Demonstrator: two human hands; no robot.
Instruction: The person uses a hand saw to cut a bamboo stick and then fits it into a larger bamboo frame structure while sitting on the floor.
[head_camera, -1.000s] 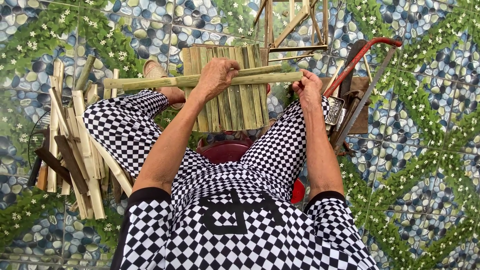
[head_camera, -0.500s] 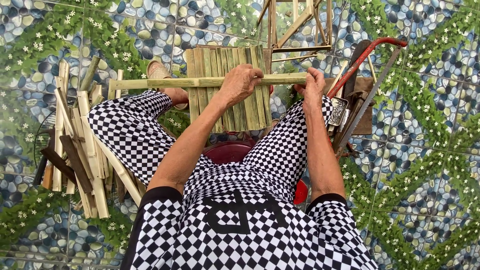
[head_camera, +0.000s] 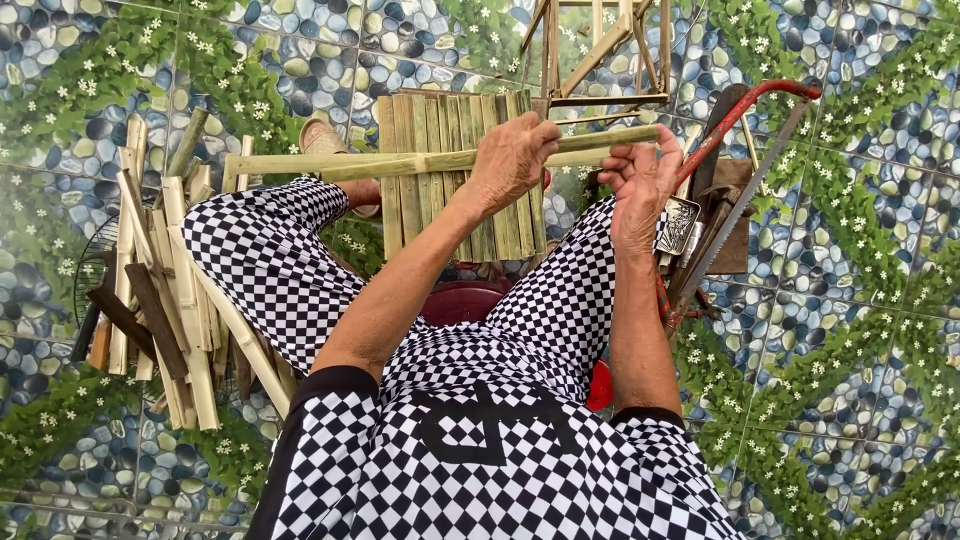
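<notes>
Bright, even daylight. Soft, faint shadows. No glare. Picture sharp all over. Edges bend outward, wide lens look.

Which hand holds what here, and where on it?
Both hands grip one long bamboo strip: the left hand wraps it right of its middle, the right hand pinches its right end.

Floor (head_camera: 850, 330), pebble-and-leaf patterned tiles: heap of split bamboo strips (head_camera: 165, 290) at left, flat bamboo slats (head_camera: 440, 130), red-framed saw (head_camera: 745, 170)

Tiled floor (head_camera: 850, 330) printed with pebbles, leaves, white flowers. Wooden frame (head_camera: 600, 50) standing at top. Even daylight throughout.
</notes>
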